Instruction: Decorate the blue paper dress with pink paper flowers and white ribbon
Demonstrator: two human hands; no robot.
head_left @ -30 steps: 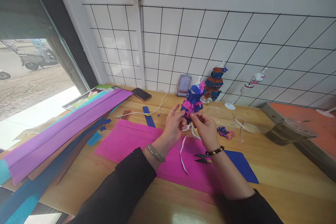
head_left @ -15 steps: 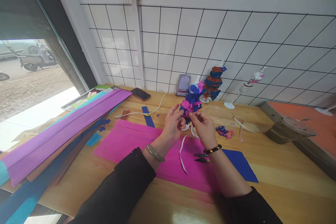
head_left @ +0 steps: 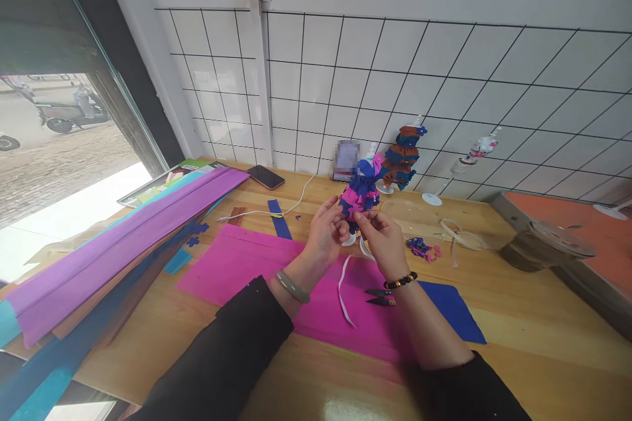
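Observation:
My left hand (head_left: 326, 231) and my right hand (head_left: 382, 237) meet at the foot of a small pink and blue ruffled paper figure (head_left: 362, 189) on a white stand. The fingertips of both hands pinch at its lower part. What lies between the fingertips is too small to make out. Under my wrists lies a magenta crepe paper sheet (head_left: 257, 263) with a white paper strip (head_left: 342, 289) and small scissors (head_left: 379, 296) on it. A blue paper sheet (head_left: 451, 309) lies beside my right forearm.
A second brown and blue ruffled figure (head_left: 401, 156) stands by the tiled wall. Rolls of purple and blue crepe paper (head_left: 113, 250) lie at left. A phone (head_left: 265, 176), a white cable (head_left: 276, 209), paper scraps (head_left: 422, 248) and a tape roll (head_left: 540, 247) lie on the wooden table (head_left: 533, 335).
Both hands stay at the base of the pink and blue figure. The fingers have shifted slightly closer together; the figure has barely moved.

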